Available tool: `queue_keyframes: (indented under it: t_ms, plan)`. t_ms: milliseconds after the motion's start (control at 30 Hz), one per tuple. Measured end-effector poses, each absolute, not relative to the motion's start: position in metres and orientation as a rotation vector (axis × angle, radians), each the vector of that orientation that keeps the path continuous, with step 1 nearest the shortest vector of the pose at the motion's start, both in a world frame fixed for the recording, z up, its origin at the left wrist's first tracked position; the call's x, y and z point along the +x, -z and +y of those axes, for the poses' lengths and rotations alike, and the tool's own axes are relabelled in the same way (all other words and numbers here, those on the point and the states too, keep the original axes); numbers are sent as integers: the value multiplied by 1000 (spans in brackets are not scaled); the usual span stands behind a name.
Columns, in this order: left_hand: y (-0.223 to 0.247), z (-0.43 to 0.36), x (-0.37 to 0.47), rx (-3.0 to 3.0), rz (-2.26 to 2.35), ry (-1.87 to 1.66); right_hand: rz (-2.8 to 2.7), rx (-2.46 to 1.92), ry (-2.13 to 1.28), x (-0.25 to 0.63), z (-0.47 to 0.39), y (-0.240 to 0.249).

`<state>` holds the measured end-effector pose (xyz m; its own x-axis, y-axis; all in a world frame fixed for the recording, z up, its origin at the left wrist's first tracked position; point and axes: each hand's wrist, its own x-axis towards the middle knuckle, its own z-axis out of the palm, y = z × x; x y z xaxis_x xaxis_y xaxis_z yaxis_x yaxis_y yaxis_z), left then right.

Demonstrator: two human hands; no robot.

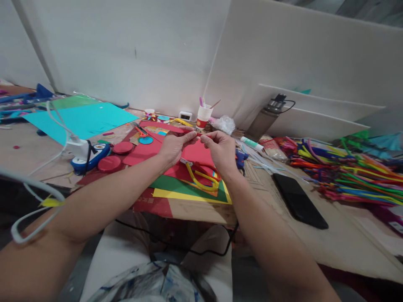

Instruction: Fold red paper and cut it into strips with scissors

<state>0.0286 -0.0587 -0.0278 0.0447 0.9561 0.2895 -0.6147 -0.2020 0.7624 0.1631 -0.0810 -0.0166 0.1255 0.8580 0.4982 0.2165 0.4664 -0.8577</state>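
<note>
My left hand [178,144] and my right hand [220,147] meet fingertip to fingertip above the table. Both are closed in a pinch on a small red piece [198,134], mostly hidden by the fingers. Under them lie sheets of red paper [146,154], with green paper [166,184] and yellow paper [176,196] below. A cutting tool with yellow and red looped handles [206,184] rests on the red paper, just below my hands. Left of my left hand are orange-handled scissors [142,131] and a blue disc [145,140].
Round red pieces [109,164] and a blue power strip [94,157] with cables stand left, near turquoise sheets [85,119]. A paper cup [204,115] and bottle [266,117] stand behind. Rightward lie a blue glue gun [242,158], black phone [299,200] and colourful pipe cleaners [355,172].
</note>
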Motion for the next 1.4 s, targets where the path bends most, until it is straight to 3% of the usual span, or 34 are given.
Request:
queue_keyframes:
  t_ms: [1400]
  plan:
    - [29, -57, 27, 831, 559, -1499, -1433, -1046, -515, 164, -82, 17]
